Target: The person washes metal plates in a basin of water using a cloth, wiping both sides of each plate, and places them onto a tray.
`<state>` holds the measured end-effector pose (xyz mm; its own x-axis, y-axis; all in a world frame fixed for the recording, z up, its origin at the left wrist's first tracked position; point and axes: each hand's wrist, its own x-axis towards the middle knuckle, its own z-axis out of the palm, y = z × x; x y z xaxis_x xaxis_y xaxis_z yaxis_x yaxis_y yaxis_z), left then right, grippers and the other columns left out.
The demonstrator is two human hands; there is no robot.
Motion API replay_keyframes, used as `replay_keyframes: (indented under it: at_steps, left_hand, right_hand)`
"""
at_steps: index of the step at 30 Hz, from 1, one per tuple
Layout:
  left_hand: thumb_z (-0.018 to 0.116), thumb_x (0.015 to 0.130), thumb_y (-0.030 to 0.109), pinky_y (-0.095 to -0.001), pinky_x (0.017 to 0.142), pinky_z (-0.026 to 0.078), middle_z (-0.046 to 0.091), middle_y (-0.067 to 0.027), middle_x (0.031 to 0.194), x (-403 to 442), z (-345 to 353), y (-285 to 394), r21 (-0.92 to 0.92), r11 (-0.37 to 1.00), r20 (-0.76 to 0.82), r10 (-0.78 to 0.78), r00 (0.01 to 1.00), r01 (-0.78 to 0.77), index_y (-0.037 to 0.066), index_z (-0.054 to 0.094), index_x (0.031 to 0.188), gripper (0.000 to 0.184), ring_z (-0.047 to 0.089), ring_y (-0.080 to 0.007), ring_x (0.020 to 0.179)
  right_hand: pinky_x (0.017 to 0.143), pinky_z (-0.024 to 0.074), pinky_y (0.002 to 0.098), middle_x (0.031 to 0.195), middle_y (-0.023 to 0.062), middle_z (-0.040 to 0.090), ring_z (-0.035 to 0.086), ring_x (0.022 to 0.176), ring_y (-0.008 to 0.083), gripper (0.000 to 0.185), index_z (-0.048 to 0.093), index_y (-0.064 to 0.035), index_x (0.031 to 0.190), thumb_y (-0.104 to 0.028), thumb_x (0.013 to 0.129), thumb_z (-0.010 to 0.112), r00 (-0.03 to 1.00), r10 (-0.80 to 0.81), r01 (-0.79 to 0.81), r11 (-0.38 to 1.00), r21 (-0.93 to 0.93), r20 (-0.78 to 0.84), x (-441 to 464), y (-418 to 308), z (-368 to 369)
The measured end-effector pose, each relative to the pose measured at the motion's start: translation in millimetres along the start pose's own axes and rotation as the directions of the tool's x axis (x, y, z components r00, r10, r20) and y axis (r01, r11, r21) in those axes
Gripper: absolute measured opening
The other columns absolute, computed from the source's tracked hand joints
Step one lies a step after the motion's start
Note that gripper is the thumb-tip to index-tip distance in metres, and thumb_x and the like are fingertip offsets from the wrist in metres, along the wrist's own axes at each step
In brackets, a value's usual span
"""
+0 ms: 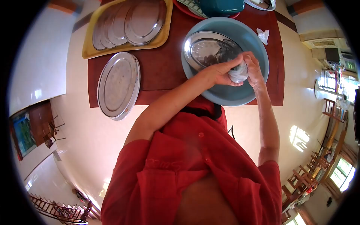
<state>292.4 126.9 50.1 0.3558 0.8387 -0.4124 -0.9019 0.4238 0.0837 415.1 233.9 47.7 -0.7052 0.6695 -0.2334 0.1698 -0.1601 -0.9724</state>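
Note:
Over a blue-grey basin (225,98), my left hand (226,71) and my right hand (254,69) come together around a crumpled whitish cloth (238,73). The fingers of both hands are closed on it, and part of it is hidden by them. Inside the basin, a shiny oval metal platter (200,52) leans against the left side, just beyond my left hand. Its right end is partly covered by my hands.
The basin stands on a dark red table (161,71). At back left, a yellow tray (88,47) bears several oval metal platters (144,20). A stack of oval platters (119,86) overhangs the front edge. A white crumpled scrap (263,36) and a teal container (221,6) are further back.

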Motion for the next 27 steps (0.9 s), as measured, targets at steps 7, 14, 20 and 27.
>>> replay_keyframes:
  at_steps: [7,14,20,27]
  left_hand:
    - [0.073,0.072,0.022,-0.0312,0.063,0.048,0.055,-0.0102,0.105,2,-1,11,0.253,0.96,-0.149,-0.085,0.985,0.121,0.012,0.05,0.11,0.046,0.057,-0.0245,0.086]
    - [0.072,0.072,0.015,-0.0159,0.038,0.027,0.053,-0.0081,0.081,4,2,13,0.164,0.98,-0.026,-0.106,0.994,0.109,0.007,0.051,0.097,0.034,0.048,-0.0123,0.058]
    - [0.071,0.071,0.015,-0.0148,0.036,0.02,0.049,-0.0042,0.073,-6,11,15,0.393,0.909,-0.094,-0.11,0.99,0.138,0.008,0.05,0.092,0.031,0.037,-0.007,0.046]
    - [0.069,0.067,0.021,-0.0234,0.032,0.025,0.049,-0.0042,0.065,-5,20,4,0.781,0.625,-0.253,0.286,0.924,0.02,0.007,0.05,0.093,0.035,0.04,-0.0073,0.043]
  right_hand:
    - [0.086,0.0414,0.0307,0.111,0.0116,0.051,0.052,0.097,0.019,0.052,0.041,-0.0067,0.127,-0.026,0.081,0.056,0.971,0.086,-0.145,0.954,0.261,0.224,1,-17,8]
    - [0.091,0.0438,0.0426,0.123,0.0231,0.046,0.052,0.105,0.0373,0.071,0.023,-0.0072,0.137,-0.024,0.078,0.059,0.917,0.0,-0.281,0.709,0.647,0.399,7,-16,26]
    - [0.075,0.0492,0.0325,0.088,0.0125,0.058,0.059,0.083,0.0261,0.05,0.037,-0.0008,0.129,-0.013,0.083,0.055,0.946,0.081,-0.213,0.885,0.413,0.314,17,-37,23]
    - [0.06,0.0443,0.0235,0.071,0.002,0.053,0.052,0.065,0.0107,0.033,0.056,0.0016,0.101,-0.029,0.088,0.055,0.962,0.178,-0.228,0.94,0.255,0.206,23,-39,33]
